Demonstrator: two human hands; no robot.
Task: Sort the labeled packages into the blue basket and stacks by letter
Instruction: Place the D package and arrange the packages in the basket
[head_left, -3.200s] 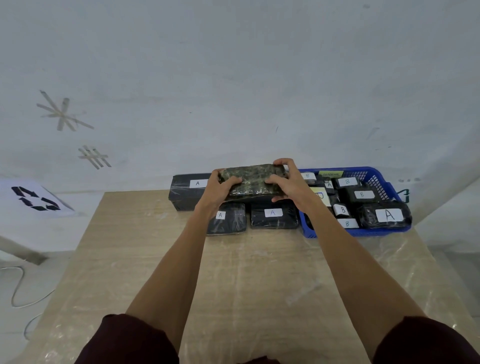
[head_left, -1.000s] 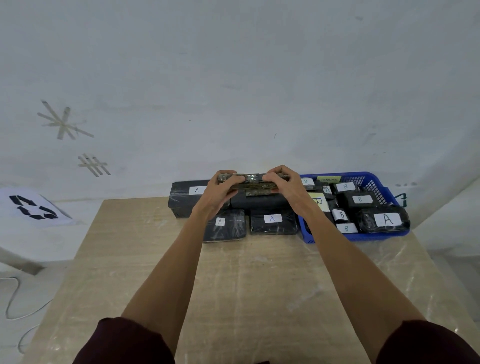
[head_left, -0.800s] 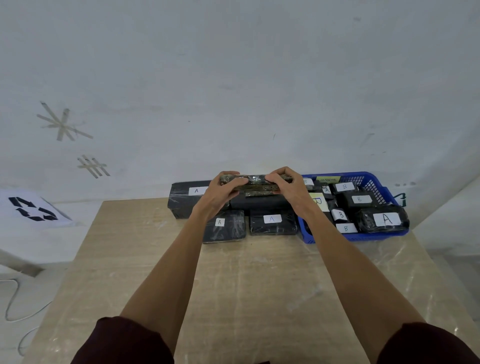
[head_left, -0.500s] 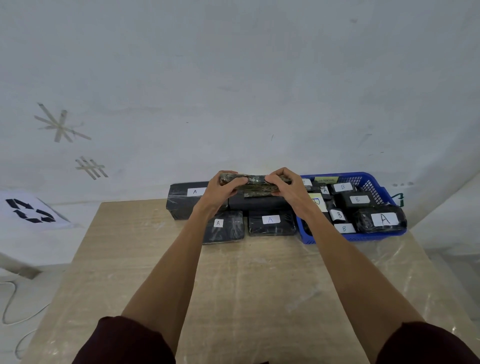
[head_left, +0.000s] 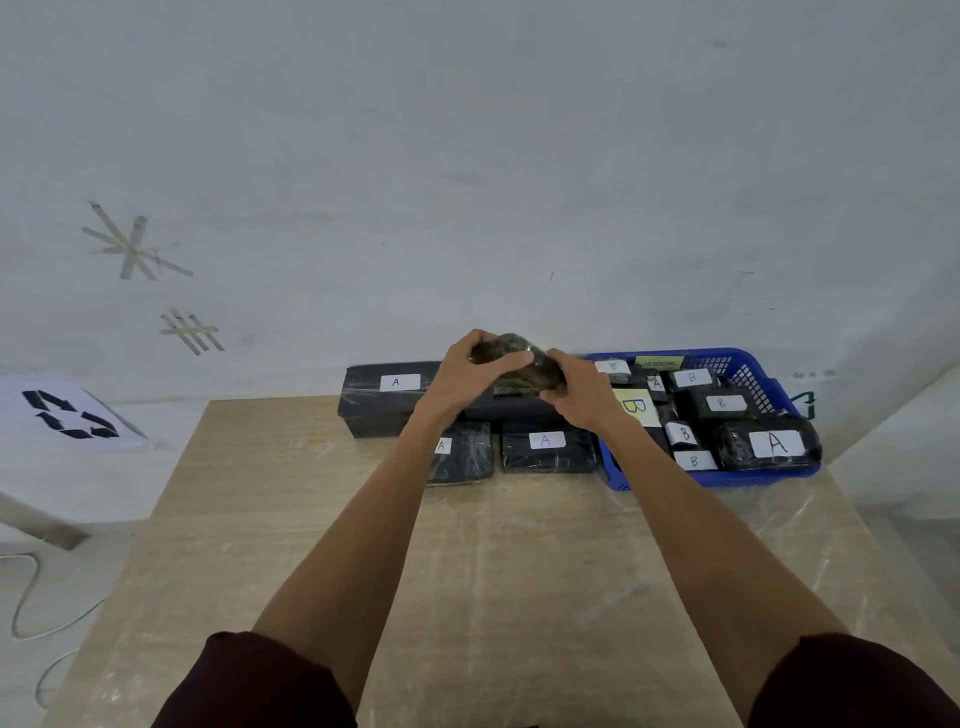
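Both hands hold one dark plastic-wrapped package (head_left: 522, 364) tilted in the air above the back row; its label is hidden. My left hand (head_left: 462, 376) grips its left end and my right hand (head_left: 582, 395) grips its right end. Below it a long black box marked A (head_left: 387, 397) lies against the wall. Two smaller packages marked A (head_left: 548, 449) (head_left: 462, 454) lie in front of it. The blue basket (head_left: 753, 371) at the right holds several black packages marked B (head_left: 722, 404) and a large one marked A (head_left: 769, 444).
The wooden table (head_left: 467, 571) is covered with clear film and butts against a white wall. A sheet with a recycling symbol (head_left: 70, 415) lies to the left, off the table. A white cable (head_left: 31, 597) runs on the floor at the left.
The package, held flat and level a moment ago, is now turned and tilted between my hands. My hands have drawn closer together and risen slightly.
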